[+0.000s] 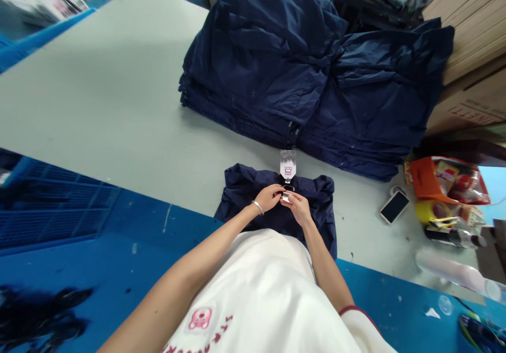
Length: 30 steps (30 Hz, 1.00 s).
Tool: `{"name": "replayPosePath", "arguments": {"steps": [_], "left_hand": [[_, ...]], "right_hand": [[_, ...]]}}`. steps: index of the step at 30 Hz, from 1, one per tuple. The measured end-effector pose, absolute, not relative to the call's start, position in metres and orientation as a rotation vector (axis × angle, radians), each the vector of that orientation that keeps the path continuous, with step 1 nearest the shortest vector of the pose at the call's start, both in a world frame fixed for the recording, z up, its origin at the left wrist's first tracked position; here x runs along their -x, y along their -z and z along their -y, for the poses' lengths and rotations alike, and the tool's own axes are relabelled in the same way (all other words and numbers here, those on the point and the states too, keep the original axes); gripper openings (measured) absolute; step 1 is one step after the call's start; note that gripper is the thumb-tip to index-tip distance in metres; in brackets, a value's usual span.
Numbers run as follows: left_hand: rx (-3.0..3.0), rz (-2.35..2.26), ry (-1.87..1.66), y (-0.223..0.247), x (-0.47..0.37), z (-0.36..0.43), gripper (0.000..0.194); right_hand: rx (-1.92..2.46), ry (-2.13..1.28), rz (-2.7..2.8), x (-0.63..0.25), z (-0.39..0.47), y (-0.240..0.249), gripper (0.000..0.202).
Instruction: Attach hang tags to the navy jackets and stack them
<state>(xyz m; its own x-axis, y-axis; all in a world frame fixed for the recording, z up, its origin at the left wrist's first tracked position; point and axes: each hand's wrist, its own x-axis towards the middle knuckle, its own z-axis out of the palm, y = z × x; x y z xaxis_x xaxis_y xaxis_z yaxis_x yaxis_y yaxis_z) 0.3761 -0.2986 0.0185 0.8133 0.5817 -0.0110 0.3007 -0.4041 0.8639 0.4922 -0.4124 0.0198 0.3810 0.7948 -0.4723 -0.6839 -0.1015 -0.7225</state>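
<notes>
A folded navy garment [243, 192] lies at the table's near edge, partly hidden by my forearms and white shirt. At its collar, my left hand [270, 197] is closed, its fingertips pinching at the left edge of a small white label [286, 197]. My right hand [299, 208] grips the same label from the right between thumb and fingers. Just beyond the fingers, a white and grey hang tag [288, 165] with a red print lies flat, reaching past the collar onto the table. The finest detail between the fingertips is too small to make out.
A tall stack of navy garments [261, 63] stands behind on the pale table [98, 89]. To the right lie a phone [394, 207], an orange box [425, 179], yellow tape [429, 212] and bottles. Cardboard [474, 95] stands at right; a blue crate [59, 205] sits left below.
</notes>
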Motion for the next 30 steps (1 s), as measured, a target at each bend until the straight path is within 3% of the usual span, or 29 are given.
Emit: {"name": "replayPosePath", "arguments": {"steps": [18, 25, 30], "left_hand": [[-1.994, -0.707, -0.314, -0.027, -0.385, 0.296, 0.016], [-1.931, -0.950, -0.287, -0.035, -0.393, 0.289, 0.017], [-1.919, -1.006, -0.261, -0.038, -0.395, 0.288, 0.019]], "right_hand": [[1.184, -1.265, 0.098, -0.493, 0.410, -0.017, 0.039], [1.227, -1.203, 0.131, -0.489, 0.415, -0.014, 0.065], [1.310, -1.139, 0.172, -0.489, 0.416, -0.008, 0.053]]}}
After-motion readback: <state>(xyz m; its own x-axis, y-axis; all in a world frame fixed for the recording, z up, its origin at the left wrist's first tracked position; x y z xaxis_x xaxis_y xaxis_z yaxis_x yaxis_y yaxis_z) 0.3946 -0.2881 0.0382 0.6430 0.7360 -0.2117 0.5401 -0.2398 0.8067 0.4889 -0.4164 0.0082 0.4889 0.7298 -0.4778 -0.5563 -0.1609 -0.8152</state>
